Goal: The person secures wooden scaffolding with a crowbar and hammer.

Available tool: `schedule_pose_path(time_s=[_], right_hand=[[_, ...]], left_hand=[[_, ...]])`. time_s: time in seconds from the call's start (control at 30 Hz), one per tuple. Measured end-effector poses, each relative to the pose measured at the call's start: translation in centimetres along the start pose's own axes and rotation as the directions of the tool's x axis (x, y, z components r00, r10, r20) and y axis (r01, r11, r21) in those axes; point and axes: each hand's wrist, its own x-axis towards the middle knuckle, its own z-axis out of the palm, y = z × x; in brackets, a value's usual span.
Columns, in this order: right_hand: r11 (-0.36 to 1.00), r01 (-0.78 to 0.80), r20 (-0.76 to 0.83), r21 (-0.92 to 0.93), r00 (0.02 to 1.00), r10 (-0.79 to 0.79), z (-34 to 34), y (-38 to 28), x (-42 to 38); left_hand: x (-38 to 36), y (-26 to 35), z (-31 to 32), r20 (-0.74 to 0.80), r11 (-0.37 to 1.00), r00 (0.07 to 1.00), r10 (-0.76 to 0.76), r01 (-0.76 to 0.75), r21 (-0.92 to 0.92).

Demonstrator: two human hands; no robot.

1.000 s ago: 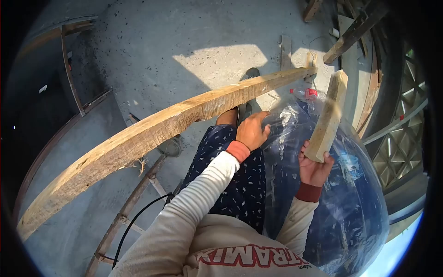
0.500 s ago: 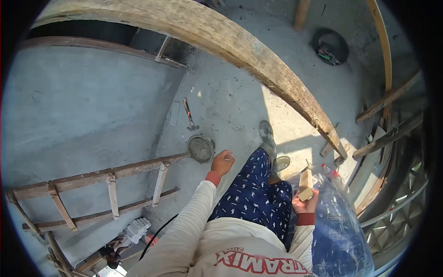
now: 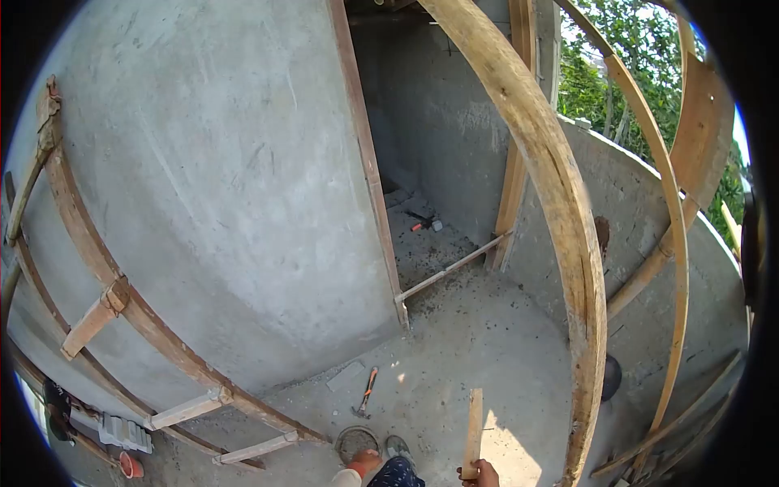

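My right hand (image 3: pixel 484 474), at the bottom edge, is closed around a flat piece of wood (image 3: pixel 474 426), which points up and away from me. My left hand (image 3: pixel 365 462) is in front of the round bucket of wet mortar (image 3: pixel 357 441) and overlaps its near rim in view. Its fingers look curled; whatever is in them, if anything, is too small to make out. Beyond the bucket, a claw hammer (image 3: pixel 369 393) with an orange and black handle lies on the floor, beside a flat grey slab (image 3: pixel 346 377).
A wooden ladder (image 3: pixel 170 349) leans at the left by the plastered wall (image 3: pixel 227 178). A thick curved-looking beam (image 3: pixel 560 211) crosses in front on the right. A doorway has a low wooden bar (image 3: pixel 454 267) across it. An orange bucket (image 3: pixel 131 464) stands at lower left, near a person (image 3: pixel 58 410).
My view has tilted up from the floor to the wall and doorway. Both hands now show low in the frame. The piece of wood is still in my right hand, now pointing more upright.
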Motion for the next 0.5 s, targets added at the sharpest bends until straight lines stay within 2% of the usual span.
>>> schedule_pose_path(time_s=[0.03,0.1,0.17,0.27,0.37,0.47,0.5], right_hand=[[0.999,0.044,-0.043,-0.011,0.998,-0.044,4.4,-2.9,0.4],[0.987,0.115,0.099,-0.112,0.99,-0.104,12.7,-9.0,1.2],[0.977,0.211,0.23,-0.012,0.952,-0.202,19.5,-13.9,1.9],[0.915,0.403,0.357,0.014,0.853,-0.381,29.3,-20.8,1.6],[0.785,0.616,0.449,0.065,0.685,-0.574,37.6,-28.0,2.4],[0.639,0.749,0.449,0.176,0.516,-0.729,45.5,-36.2,2.4],[0.581,0.783,0.448,0.221,0.447,-0.774,48.2,-39.1,2.2]], left_hand=[[1.5,-0.9,-1.8,-0.016,0.998,0.999,0.045,-0.046,-0.034],[1.9,-1.0,-6.8,-0.027,0.993,1.0,0.011,-0.014,-0.114],[1.8,-0.3,-10.9,-0.084,0.963,0.996,0.007,-0.029,-0.27],[1.0,-1.6,-16.0,-0.242,0.852,0.97,-0.018,-0.112,-0.511],[0.3,-3.5,-18.5,-0.267,0.835,0.952,-0.148,-0.024,-0.549],[-0.9,-6.2,-19.2,-0.224,0.76,0.944,-0.243,0.042,-0.648],[-1.9,-6.7,-18.7,-0.262,0.826,0.94,-0.219,0.036,-0.563]])
